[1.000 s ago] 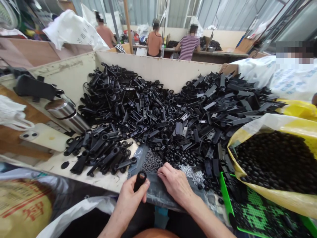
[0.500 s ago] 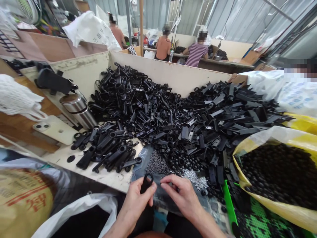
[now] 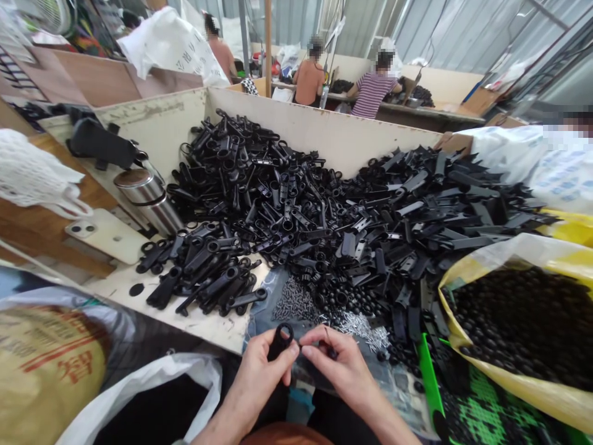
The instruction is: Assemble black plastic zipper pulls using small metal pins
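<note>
My left hand [image 3: 264, 377] is closed around a black plastic handle part [image 3: 280, 339], whose ring end sticks up above my thumb. My right hand [image 3: 340, 368] is pinched right beside that ring, its fingertips pressed on something too small to name. Both hands hover at the near edge of the workbench. Just beyond them lie a patch of small dark screws [image 3: 293, 304], shiny metal pins [image 3: 364, 324] and small black rings [image 3: 345, 300]. Behind these rises a big heap of black plastic handle parts [image 3: 324, 204].
A steel flask [image 3: 148, 198] and a white phone [image 3: 106, 235] lie at the left. A yellow bag of black caps [image 3: 523, 315] sits at the right over a green crate [image 3: 428, 383]. Sacks lie at the lower left. A person in white [image 3: 532, 161] works at the right; others sit far back.
My right hand has lifted off the pile of pins and come up against the ring of the handle part. My left hand raised the part slightly; the view shifted left.
</note>
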`<state>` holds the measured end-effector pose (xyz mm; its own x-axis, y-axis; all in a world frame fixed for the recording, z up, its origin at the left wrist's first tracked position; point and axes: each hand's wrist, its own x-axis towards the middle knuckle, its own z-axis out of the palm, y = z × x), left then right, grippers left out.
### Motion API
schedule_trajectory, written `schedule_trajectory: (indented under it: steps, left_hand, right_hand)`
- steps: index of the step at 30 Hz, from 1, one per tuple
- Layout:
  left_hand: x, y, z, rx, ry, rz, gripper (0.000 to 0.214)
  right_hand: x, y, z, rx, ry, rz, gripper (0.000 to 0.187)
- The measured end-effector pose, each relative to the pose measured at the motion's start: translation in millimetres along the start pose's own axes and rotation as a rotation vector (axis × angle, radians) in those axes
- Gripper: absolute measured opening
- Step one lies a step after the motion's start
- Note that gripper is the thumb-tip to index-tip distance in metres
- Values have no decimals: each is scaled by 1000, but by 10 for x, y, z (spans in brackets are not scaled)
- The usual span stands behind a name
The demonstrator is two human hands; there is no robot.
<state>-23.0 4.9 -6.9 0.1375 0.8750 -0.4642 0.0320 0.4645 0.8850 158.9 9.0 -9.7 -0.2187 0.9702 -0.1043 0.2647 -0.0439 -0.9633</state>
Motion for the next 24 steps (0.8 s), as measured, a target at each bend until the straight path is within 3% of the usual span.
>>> schedule_trajectory:
  steps: [3,7,15,18,21,24]
  left_hand:
    - [-6,20,15,-13,-11,-33,35]
    - [-33,85,35,-48,16,-49,37]
    - [-25,20,4,-88,82,-72,46]
    - [0,-21,8,-66,70,-86,51]
    - [34,-31,13,-67,94,-81,53]
    - [70,-33,16,-61,61,-69,53]
  right_hand:
    - [-27,87,40,119,13,127,30]
    - [-37,154,64,261,53,190,39]
    - [-50,9,-26,441,65,299,49]
    - [-363,36,-166,426,54,312,49]
    - [-966,277,-333,370,44,418,51]
    - [-1634,686,-470,374,209,606,56]
